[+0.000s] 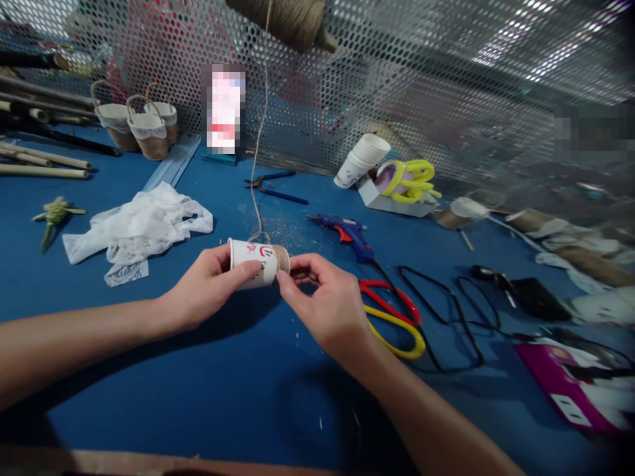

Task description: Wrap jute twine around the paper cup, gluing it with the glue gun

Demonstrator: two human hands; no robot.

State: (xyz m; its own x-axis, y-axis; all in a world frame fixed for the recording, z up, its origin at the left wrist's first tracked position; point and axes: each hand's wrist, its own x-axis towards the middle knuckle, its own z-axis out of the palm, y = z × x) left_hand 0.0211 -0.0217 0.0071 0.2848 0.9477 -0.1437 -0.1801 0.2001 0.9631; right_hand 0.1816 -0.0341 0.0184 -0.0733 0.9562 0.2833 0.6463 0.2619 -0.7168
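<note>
A white paper cup (254,262) with printed red and black marks lies sideways above the blue table, its open end to the left. Brown twine (282,259) is wound in a band round its base end. My left hand (211,281) is closed round the cup near the rim, thumb along its side. At the base, my right hand (325,297) pinches at the wound band with thumb and fingers; whether it grips twine or cup there is partly hidden. From the cup a loose twine strand (258,145) runs up to a large spool (290,20) overhead.
Blue glue gun (347,233), pliers (278,188) and red-yellow scissors handles (397,324) lie nearby. White lace (149,225) is at left, with small twine-wrapped baskets (149,135) behind. Stacked paper cups (362,158) lean at the back. A black cord (461,317) and purple power strip (570,390) are right.
</note>
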